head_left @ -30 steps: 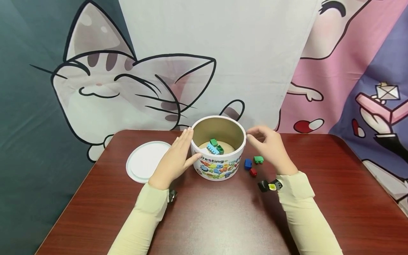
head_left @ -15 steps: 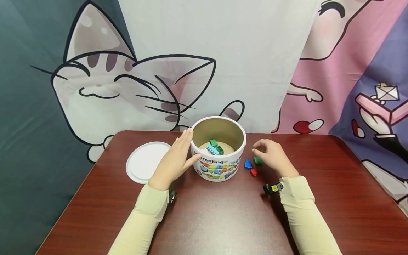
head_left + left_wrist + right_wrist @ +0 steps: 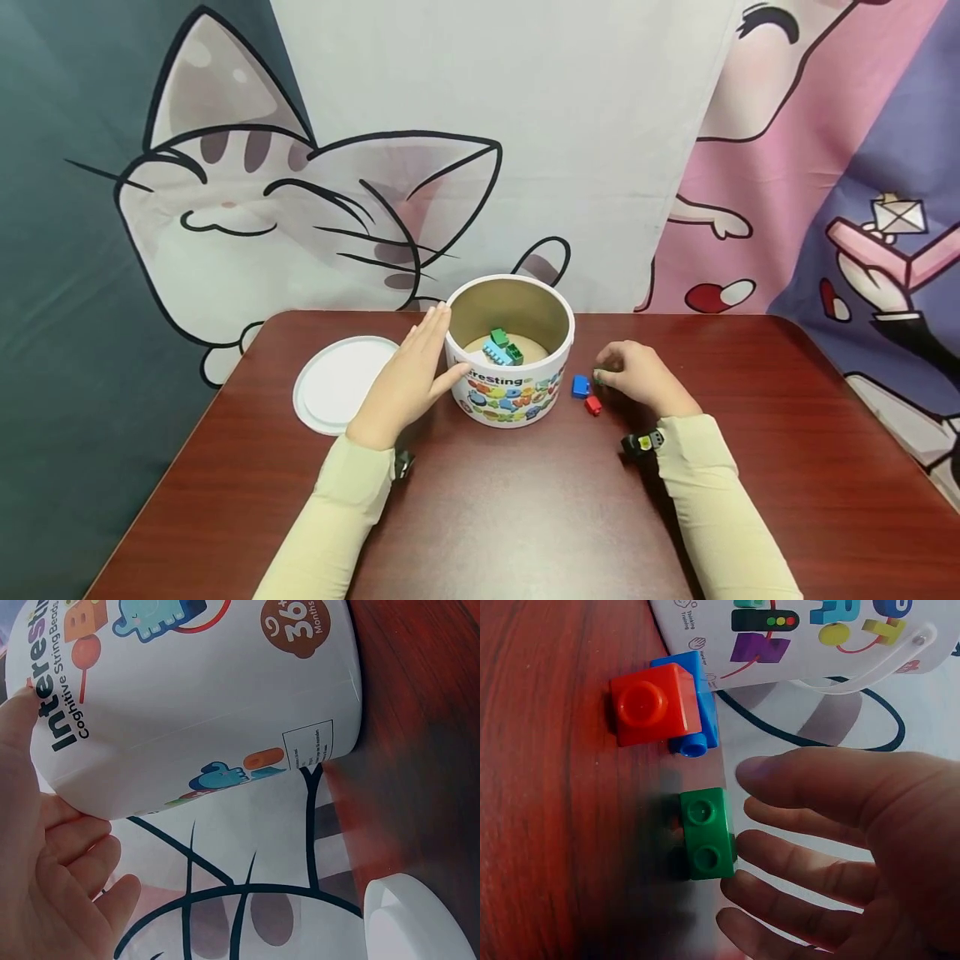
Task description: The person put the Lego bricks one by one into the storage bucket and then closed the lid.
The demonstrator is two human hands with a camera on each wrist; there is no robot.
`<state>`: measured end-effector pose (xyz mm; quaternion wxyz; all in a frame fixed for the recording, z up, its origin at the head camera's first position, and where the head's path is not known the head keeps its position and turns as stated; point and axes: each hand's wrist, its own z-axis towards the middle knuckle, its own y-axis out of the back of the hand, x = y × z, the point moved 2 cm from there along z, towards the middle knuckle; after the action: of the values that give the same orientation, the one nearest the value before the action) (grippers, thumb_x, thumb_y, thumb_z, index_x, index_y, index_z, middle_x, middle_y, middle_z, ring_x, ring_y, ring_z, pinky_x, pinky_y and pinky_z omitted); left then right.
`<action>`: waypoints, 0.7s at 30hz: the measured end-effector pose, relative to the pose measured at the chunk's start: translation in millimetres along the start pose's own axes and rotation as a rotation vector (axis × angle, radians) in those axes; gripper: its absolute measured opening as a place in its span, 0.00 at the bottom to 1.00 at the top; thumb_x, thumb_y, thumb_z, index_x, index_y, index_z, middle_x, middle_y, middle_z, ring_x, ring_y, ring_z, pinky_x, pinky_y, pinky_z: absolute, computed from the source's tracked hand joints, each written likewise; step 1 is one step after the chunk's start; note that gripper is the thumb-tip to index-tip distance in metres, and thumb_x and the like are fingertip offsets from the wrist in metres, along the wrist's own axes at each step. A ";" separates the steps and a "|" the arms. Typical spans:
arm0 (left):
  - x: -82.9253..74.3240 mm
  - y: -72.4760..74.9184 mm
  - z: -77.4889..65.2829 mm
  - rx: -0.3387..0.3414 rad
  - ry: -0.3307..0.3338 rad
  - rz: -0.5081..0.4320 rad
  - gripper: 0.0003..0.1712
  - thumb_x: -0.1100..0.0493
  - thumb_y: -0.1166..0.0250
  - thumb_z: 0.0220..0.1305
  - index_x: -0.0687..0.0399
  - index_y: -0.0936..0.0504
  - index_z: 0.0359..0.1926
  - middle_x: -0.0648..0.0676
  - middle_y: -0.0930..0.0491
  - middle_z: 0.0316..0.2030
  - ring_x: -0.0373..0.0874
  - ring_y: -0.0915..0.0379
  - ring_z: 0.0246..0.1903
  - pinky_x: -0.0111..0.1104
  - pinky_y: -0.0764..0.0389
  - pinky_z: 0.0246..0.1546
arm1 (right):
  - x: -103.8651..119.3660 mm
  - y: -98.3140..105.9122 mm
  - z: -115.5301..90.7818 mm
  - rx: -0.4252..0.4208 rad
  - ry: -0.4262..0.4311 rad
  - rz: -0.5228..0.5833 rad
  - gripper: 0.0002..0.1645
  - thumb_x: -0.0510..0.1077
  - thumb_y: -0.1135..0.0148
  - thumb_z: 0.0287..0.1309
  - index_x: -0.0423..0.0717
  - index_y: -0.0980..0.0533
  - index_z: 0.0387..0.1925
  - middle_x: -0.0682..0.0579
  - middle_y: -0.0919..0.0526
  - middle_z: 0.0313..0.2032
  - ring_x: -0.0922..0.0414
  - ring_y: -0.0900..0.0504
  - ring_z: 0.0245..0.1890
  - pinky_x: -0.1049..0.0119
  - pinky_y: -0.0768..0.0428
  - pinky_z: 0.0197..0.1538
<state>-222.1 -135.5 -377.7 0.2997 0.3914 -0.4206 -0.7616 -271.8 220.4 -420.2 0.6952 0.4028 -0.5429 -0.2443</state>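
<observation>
A white printed bucket (image 3: pixel 510 408) stands uncovered, with green building blocks (image 3: pixel 499 337) and a light blue one (image 3: pixel 496 353) on its floor. Against its left side lies my left hand (image 3: pixel 403 383), fingers straight along the wall up to the rim and thumb across the front. My right hand (image 3: pixel 637 379) is low over the table, right of the bucket. In the right wrist view its fingertips reach the side of a green block (image 3: pixel 707 834), the thumb apart from it; the head view mostly hides this block. A blue block (image 3: pixel 581 387) and a red block (image 3: pixel 593 406) sit between that hand and the bucket.
The round white lid (image 3: pixel 337 387) lies on the brown table (image 3: pixel 517 517), left of the bucket and partly behind my left hand. A cartoon-printed curtain (image 3: pixel 600 150) hangs behind the table's far edge. The bucket's white handle (image 3: pixel 900 667) hangs at its side.
My right hand has moved from beside the bucket's rim, right and down, to the green block, now mostly covering it in the head view. The left hand stays against the bucket.
</observation>
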 end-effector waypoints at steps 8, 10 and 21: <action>1.5 -1.3 -0.8 -0.008 -0.003 0.011 0.48 0.40 0.42 0.74 0.65 0.50 0.79 0.61 0.49 0.78 0.52 0.57 0.78 0.49 0.49 0.77 | -1.8 -4.8 1.4 0.059 -0.030 0.006 0.11 0.36 0.28 0.56 0.36 0.18 0.41 0.41 0.15 0.39 0.45 0.18 0.41 0.44 0.17 0.50; 1.8 -1.5 -0.4 -0.009 -0.005 0.011 0.48 0.40 0.42 0.74 0.64 0.50 0.79 0.61 0.49 0.78 0.52 0.57 0.78 0.49 0.48 0.77 | -2.3 -5.3 1.6 0.059 -0.025 -0.005 0.11 0.35 0.28 0.55 0.36 0.18 0.41 0.41 0.14 0.38 0.45 0.17 0.41 0.44 0.17 0.51; 2.2 -1.0 -0.2 -0.007 -0.008 0.012 0.48 0.41 0.41 0.74 0.65 0.50 0.79 0.61 0.50 0.78 0.52 0.58 0.78 0.48 0.50 0.77 | -2.9 -6.2 2.2 0.044 0.004 -0.027 0.08 0.34 0.29 0.54 0.36 0.18 0.37 0.43 0.14 0.36 0.46 0.17 0.39 0.44 0.17 0.49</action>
<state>-223.1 -136.9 -379.4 0.3040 0.3848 -0.4213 -0.7629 -274.2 218.6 -426.7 0.6839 0.4257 -0.5412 -0.2410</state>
